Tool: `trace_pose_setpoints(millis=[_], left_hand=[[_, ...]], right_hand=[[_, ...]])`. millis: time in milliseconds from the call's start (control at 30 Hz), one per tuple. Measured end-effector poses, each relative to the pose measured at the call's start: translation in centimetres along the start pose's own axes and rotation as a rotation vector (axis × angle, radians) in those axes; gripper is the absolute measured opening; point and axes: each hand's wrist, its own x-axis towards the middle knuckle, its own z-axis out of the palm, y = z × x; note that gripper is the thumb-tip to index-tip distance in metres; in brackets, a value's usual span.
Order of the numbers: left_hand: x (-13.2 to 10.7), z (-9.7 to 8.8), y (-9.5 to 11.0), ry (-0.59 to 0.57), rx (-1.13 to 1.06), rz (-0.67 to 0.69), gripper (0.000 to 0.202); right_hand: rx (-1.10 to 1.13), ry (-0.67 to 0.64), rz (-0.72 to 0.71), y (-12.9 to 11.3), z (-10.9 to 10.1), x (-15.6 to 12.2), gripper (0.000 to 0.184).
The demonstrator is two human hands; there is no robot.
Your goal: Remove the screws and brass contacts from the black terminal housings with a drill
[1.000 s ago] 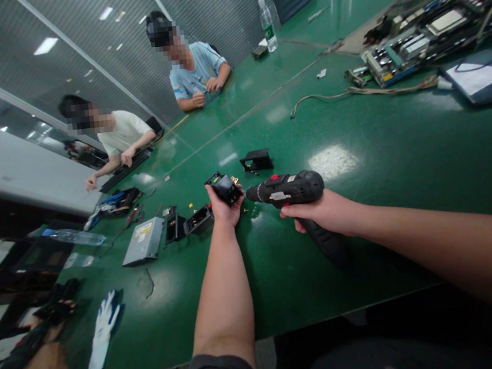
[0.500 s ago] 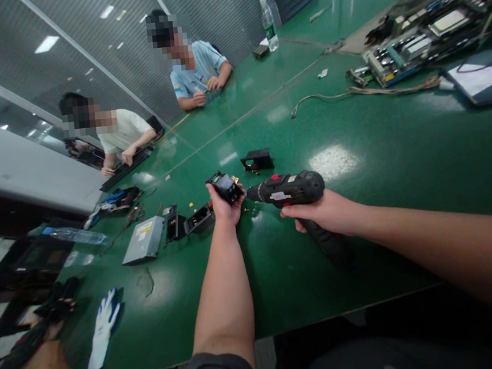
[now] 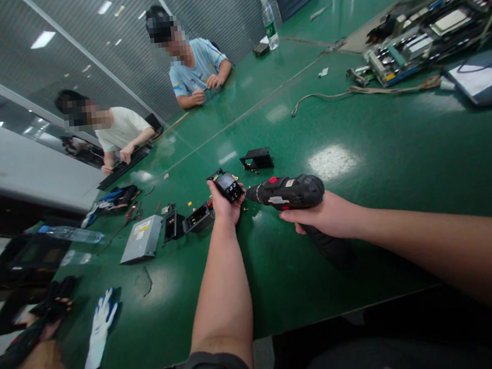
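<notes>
My left hand (image 3: 227,208) is wrapped round a small black plastic housing (image 3: 227,186) and holds it above the green table (image 3: 384,171). In my right hand (image 3: 327,214) is a black cordless drill (image 3: 290,192) with red parts, gripped by its handle and pointing left. The drill's tip reaches the right side of the housing; whether it sits in a screw is too small to tell. Behind them a black plastic frame (image 3: 257,159) stands on the table, with small brass-coloured bits by it. Left of my left hand lie more open black housings (image 3: 199,218).
A grey metal box (image 3: 142,239), a plastic bottle (image 3: 72,233) and a white-blue glove (image 3: 100,326) lie on the left. Circuit boards (image 3: 432,39) and a cable (image 3: 350,91) are at the right. Two people (image 3: 200,67) sit across the table; another person's hand (image 3: 41,366) shows lower left.
The view has shifted very slightly. Both my hands keep their holds, and the drill's tip stays at the housing.
</notes>
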Motion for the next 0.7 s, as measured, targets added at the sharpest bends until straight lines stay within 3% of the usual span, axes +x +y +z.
trace_pose_setpoints(millis=[200,333,400,700], left_hand=[[-0.1,0.03,0.31,-0.025,0.016,-0.034,0.096],[-0.48,0.2,0.72,-0.049,0.049,-0.063,0.096],[-0.63,0.28,0.82,-0.049,0.069,-0.067,0.095],[-0.43,0.21,0.51,-0.064,0.083,-0.045,0.092]], right_hand=[[-0.045,-0.005,-0.033,-0.08,-0.39,0.08,0.024],[-0.031,-0.034,-0.071,-0.65,-0.84,-0.04,0.057],[-0.033,-0.036,-0.076,-0.8,-0.96,-0.04,0.064],[-0.079,-0.022,-0.055,-0.5,-1.01,0.24,0.039]])
